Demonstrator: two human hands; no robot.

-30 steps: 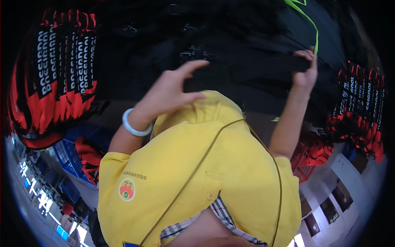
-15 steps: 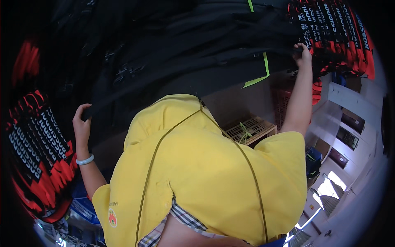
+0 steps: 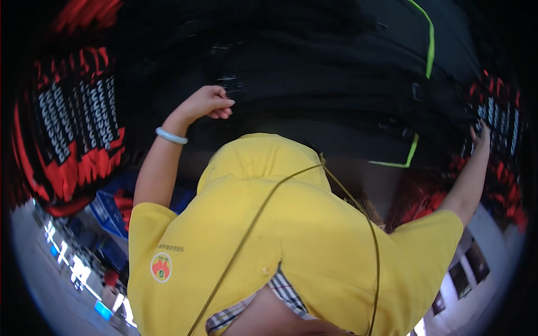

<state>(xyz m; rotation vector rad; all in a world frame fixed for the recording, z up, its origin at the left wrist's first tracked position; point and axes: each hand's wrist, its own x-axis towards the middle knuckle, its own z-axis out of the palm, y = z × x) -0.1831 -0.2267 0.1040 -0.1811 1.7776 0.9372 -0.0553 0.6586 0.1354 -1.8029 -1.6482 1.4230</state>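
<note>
Cloth, black, left hand now swung inward from its left end, half-curled, hold unclear, right hand by red-and-black bundle right of it, grip unclear.

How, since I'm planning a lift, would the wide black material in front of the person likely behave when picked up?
The black material is probably floppy: soft creases run across it. Lifted at one spot, it would likely sag, since it spreads well beyond the left hand. Being spread out, it seems unlikely to roll or tip.
</note>
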